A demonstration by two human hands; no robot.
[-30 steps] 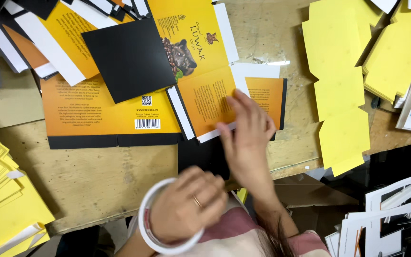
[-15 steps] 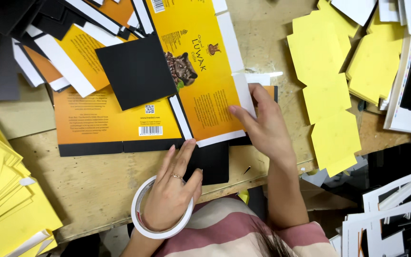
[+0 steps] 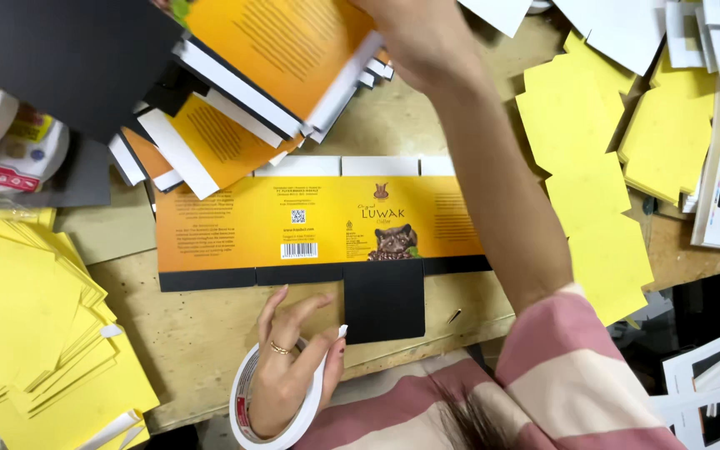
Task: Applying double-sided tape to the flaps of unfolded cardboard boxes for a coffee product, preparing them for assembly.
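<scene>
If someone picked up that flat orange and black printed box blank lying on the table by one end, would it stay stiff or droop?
The box blank is a thin, flat card sheet, so it would probably sag somewhat at its far end. Its several panels suggest scored creases, where it would likely bend first. It looks light and glossy, so a push would probably slide it across the wooden table.

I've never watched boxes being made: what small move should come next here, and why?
Probably peel tape from the roll onto the flat carton: the left hand wears the roll and pinches its end beside the black flap; the right hand is up at the stack.
</scene>
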